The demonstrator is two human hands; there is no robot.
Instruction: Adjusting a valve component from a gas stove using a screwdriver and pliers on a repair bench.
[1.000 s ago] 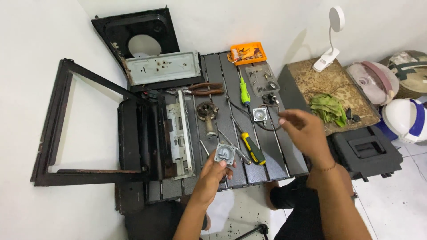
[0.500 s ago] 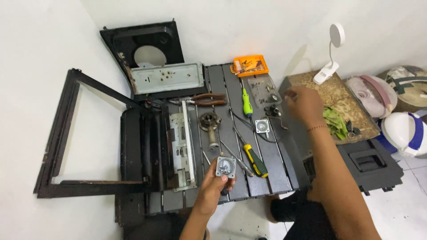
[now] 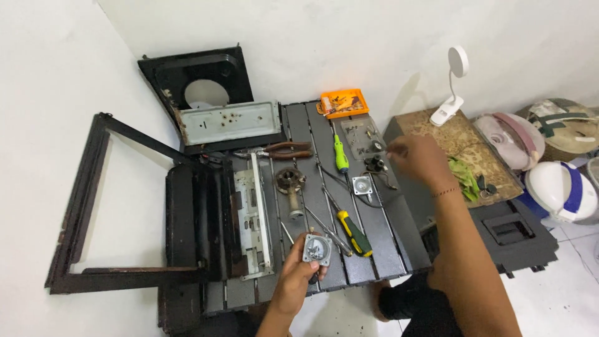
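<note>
My left hand (image 3: 298, 282) grips a small square metal part (image 3: 317, 248) with screws in its face, held just over the near edge of the black slatted table (image 3: 387, 240). My right hand (image 3: 419, 160) hovers farther back, fingertips pinched together beside a grey tray of small parts (image 3: 359, 132). Whether anything sits in that pinch is too small to tell. Under the right hand lie a black small part (image 3: 374, 164) and a square silver motor with wires (image 3: 362, 185).
On the table lie a green screwdriver (image 3: 340, 156), a yellow-black screwdriver (image 3: 354, 232), red-handled pliers (image 3: 287, 150), a round geared part (image 3: 291, 181), an orange tray (image 3: 342, 103) and a metal panel (image 3: 228, 122). A black frame (image 3: 81, 212) lies left; a white lamp (image 3: 452, 81), helmet (image 3: 558, 190) and black case (image 3: 511, 234) sit right.
My right hand has moved from the middle of the table back toward the grey parts tray. My left hand keeps hold of the square metal part in about the same place.
</note>
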